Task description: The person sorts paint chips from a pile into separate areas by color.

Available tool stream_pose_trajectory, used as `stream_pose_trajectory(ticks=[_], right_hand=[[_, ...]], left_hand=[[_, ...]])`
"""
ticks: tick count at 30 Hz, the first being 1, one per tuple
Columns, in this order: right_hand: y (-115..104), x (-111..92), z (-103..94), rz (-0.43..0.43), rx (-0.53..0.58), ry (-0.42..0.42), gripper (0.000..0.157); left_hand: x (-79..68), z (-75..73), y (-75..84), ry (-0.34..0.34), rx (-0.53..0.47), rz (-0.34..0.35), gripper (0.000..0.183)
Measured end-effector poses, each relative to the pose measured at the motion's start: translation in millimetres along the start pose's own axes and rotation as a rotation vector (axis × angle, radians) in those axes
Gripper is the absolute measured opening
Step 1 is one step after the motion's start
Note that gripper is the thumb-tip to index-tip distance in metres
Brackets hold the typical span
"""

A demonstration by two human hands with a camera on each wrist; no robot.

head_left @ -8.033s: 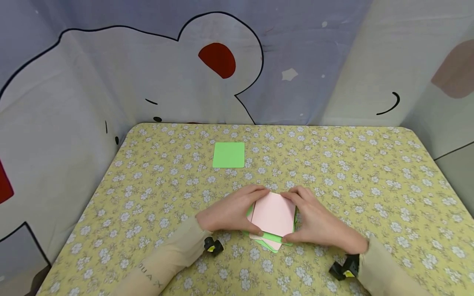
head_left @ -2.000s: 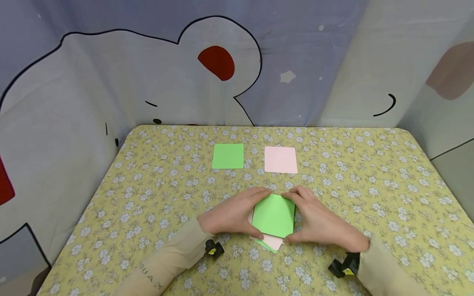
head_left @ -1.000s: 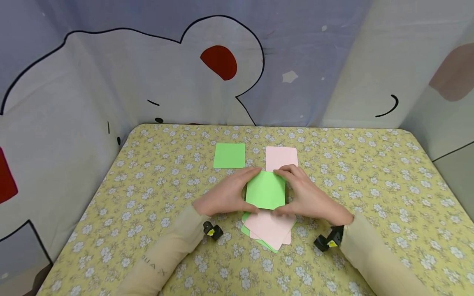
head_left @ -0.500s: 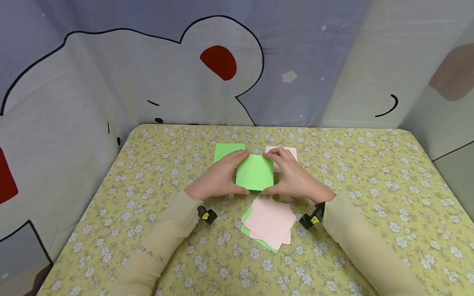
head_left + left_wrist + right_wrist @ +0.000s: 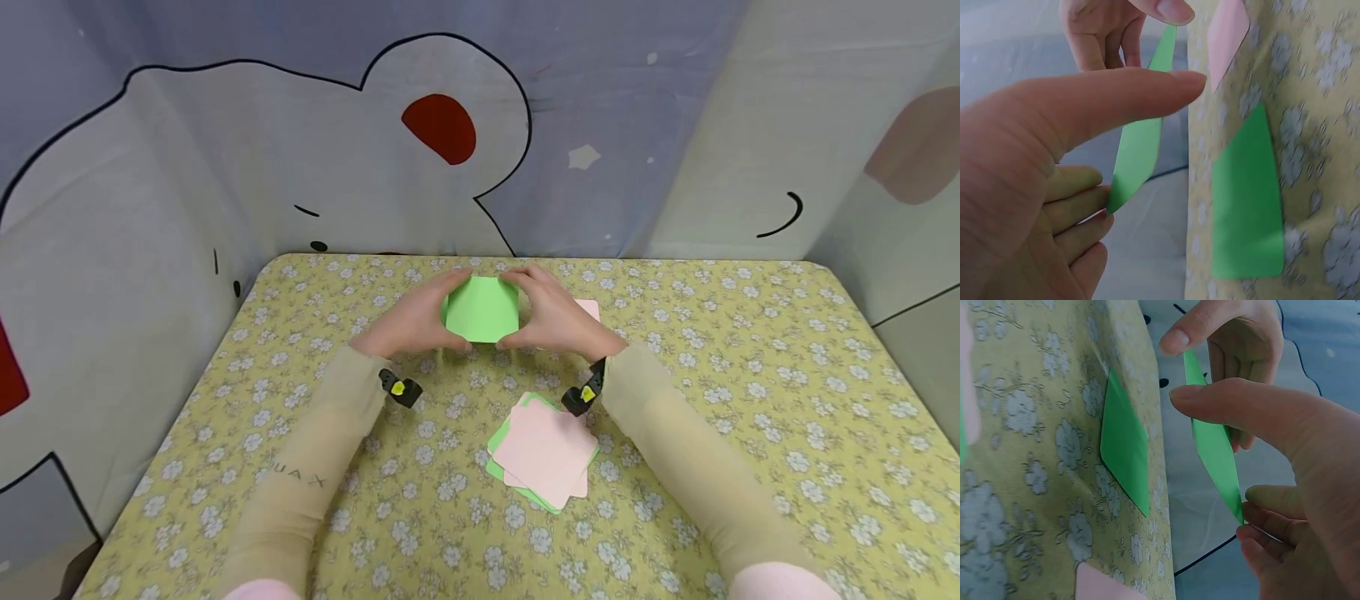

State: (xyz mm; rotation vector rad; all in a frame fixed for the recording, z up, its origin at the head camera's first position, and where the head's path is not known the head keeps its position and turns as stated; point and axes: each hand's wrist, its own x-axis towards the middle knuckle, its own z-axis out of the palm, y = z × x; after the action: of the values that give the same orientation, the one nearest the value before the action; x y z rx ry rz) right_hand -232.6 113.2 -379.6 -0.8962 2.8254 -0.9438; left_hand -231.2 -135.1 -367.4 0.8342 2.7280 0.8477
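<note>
Between my two hands a square green card point(image 5: 482, 308) is held up off the table near its back. My left hand point(image 5: 416, 321) pinches its left side with thumb and fingers, and my right hand point(image 5: 555, 321) does the same on the right. The wrist views show the held card point(image 5: 1138, 150) bent slightly and apart from a second green card point(image 5: 1124, 450), which lies flat on the table below. A pink card point(image 5: 589, 307) lies to the right, partly hidden by my right hand. Nearer me is a loose pile of pink and green cards point(image 5: 547, 454), pink on top.
The table wears a yellow flowered cloth point(image 5: 712, 450). A printed curtain point(image 5: 600, 125) hangs behind its back edge and along the sides. Small black cameras point(image 5: 401, 388) are strapped to both wrists.
Both hands have lifted the green card off the pile and carried it back and left, over the green card on the table. Earlier, the pink card was laid at the back right.
</note>
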Motion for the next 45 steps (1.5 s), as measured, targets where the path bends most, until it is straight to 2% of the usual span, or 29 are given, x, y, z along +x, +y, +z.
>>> stream_pose_trajectory(ticks=[10,17,24,30,45], right_hand=[[-5.3,39.8,2.0,0.062,0.010,-0.068,0.101],[0.1,56.3,18.0,0.075,0.020,-0.125,0.097],[5.7,56.4,32.5,0.107,0.046,-0.157,0.096],[8.7,53.6,40.4,0.158,0.100,-0.177,0.097],[10.5,52.1,41.9,0.155,0.091,-0.194,0.097]], left_hand=[[12.6,-18.4,-21.0,-0.001,0.018,-0.074,0.111],[16.7,-15.3,-38.7,-0.067,0.021,-0.135,0.109],[17.9,-2.0,-51.1,-0.086,-0.063,-0.147,0.109],[17.7,8.3,-59.0,-0.102,-0.065,-0.163,0.110],[15.1,13.3,-65.5,-0.098,-0.121,-0.175,0.107]])
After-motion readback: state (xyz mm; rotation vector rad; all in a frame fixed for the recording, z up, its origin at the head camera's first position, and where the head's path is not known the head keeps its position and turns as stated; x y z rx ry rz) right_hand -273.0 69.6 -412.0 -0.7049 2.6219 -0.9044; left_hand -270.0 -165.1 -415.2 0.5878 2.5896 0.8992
